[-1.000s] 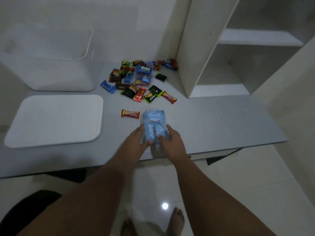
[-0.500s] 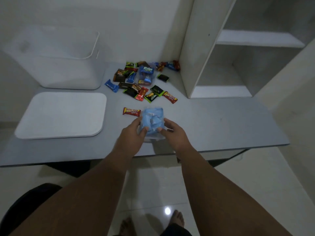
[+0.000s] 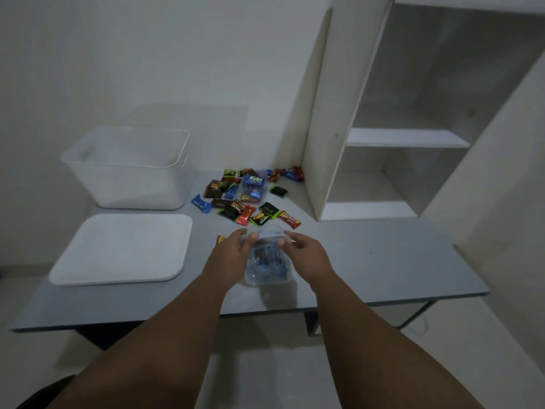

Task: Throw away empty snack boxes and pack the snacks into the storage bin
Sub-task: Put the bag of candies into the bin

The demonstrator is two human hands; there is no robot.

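Observation:
A clear plastic bag of blue-wrapped snacks point(image 3: 267, 265) hangs over the grey table point(image 3: 383, 261), held up by its top edge. My left hand point(image 3: 233, 255) pinches the left side of the bag's mouth and my right hand point(image 3: 306, 255) pinches the right side. Beyond my hands lies a pile of small snack packets point(image 3: 244, 199), among them a clear Kalpa bag point(image 3: 253, 187). The white storage bin point(image 3: 129, 169) stands at the back left, and nothing shows inside it.
The bin's white lid point(image 3: 121, 249) lies flat on the table in front of the bin. A white shelf unit point(image 3: 368, 137) rises at the back right. A red packet point(image 3: 220, 239) peeks out beside my left hand. The table's front edge runs just under my forearms.
The blue snack bag has come up from lying flat on the table to hanging upright. My hands shifted from its sides to its top edge. The view has tilted upward.

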